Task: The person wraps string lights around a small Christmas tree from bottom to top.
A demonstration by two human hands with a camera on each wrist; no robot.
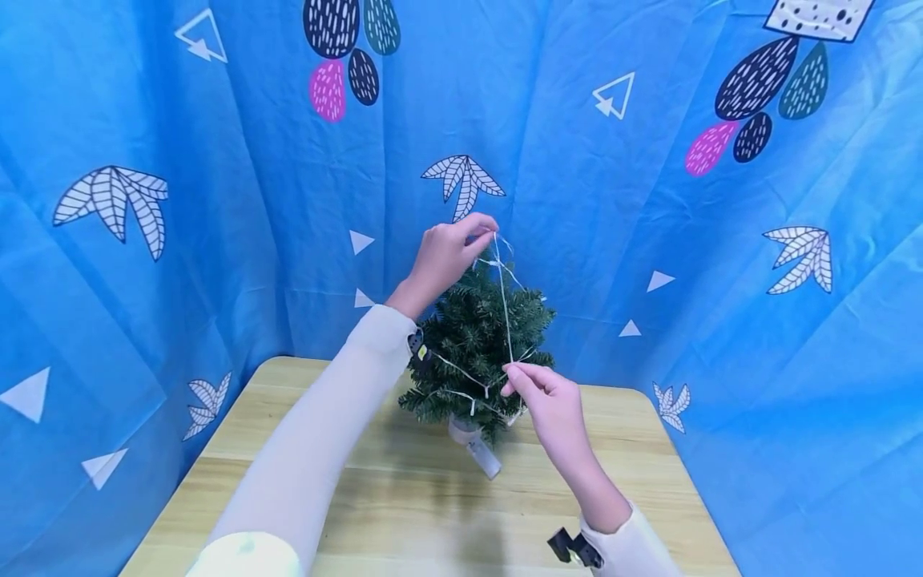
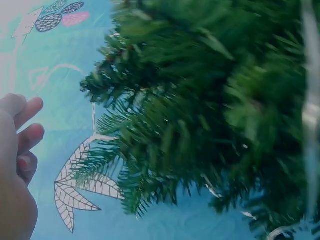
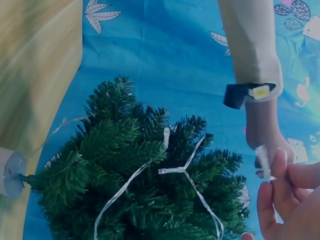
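A small green artificial Christmas tree (image 1: 469,320) stands on the table with a white string of lights (image 1: 461,370) wound around its branches. At the treetop my left hand (image 1: 449,255) pinches the light string between thumb and fingers. Lower, in front of the tree's right side, my right hand (image 1: 554,407) pinches the same string, and a stretch of it runs nearly straight between both hands. The right wrist view shows a small clear bulb (image 3: 263,161) by the right fingertips. In the left wrist view, part of the left hand (image 2: 20,150) appears beside the branches.
The tree's pale base (image 1: 461,431) rests on a light wooden table (image 1: 404,497), with a whitish block-like piece (image 1: 485,458) at its front. Blue patterned cloth (image 1: 541,144) hangs close behind and along both sides. Dark wrist cameras (image 1: 577,550) sit at the sleeves.
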